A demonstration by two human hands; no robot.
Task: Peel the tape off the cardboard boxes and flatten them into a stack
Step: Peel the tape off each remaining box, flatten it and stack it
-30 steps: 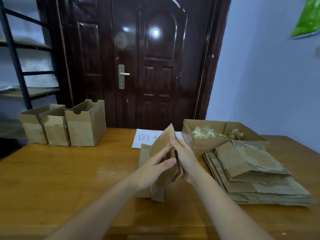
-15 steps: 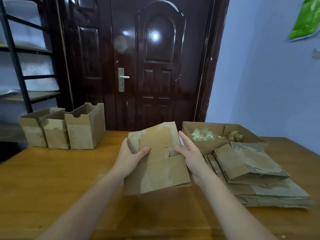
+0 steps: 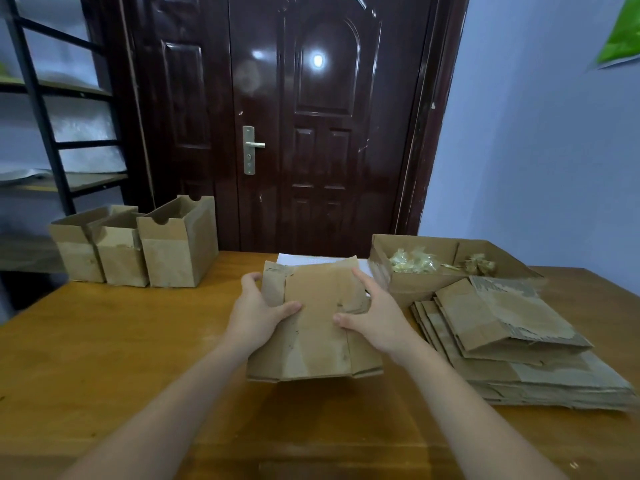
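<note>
I have a flattened box [image 3: 313,320] in the middle of the frame, held just over the tabletop [image 3: 114,344]. My left hand [image 3: 258,315] grips its left edge, thumb on top and fingers curled behind; my right hand [image 3: 372,318] grips the right edge the same way. The box lies folded flat, and I can see no tape on the face turned to me, though the underside is hidden.

At the right of the frame sits the stack [image 3: 512,344] of flattened cardboard, already many sheets deep, with a smaller folded piece lying askew on top. Behind it, an open tray box [image 3: 398,289] holds crumpled tape scraps [image 3: 412,263]. A white sheet of paper [image 3: 311,259] peeks out behind the box I hold.

In the left of the frame three upright boxes [image 3: 138,245] stand in a row, touching, open at the top and not yet flattened. So I judge the work well past half: this piece needs only to go on the stack at the right, then those three remain to strip and fold.
</note>
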